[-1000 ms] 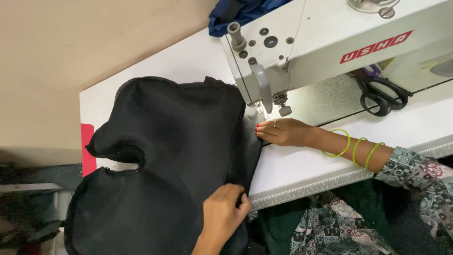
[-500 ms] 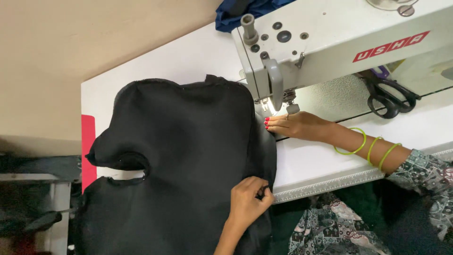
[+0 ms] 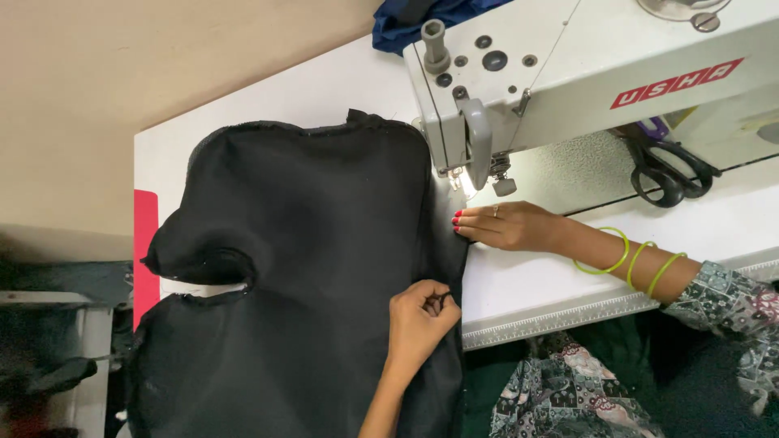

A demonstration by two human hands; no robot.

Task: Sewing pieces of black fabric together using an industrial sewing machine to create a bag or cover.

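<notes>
— Holding what, the left hand [image 3: 419, 320]?
— It is pinching the black fabric [image 3: 308, 259] at the table's [image 3: 519, 284] front edge; the right hand [image 3: 505, 225] is pressing flat beside the sewing machine [image 3: 568, 73].

Fabric [image 3: 308, 268] spread over the counter's [image 3: 324, 89] left part, hanging off the near edge. Sewing machine [image 3: 584, 73] to its right, at the back. Right hand [image 3: 507, 227] flat on the fabric's right edge, below the needle. Left hand [image 3: 418, 320] nearer, pinching that same edge. Scissors [image 3: 669, 174] further right, beside the machine.
</notes>
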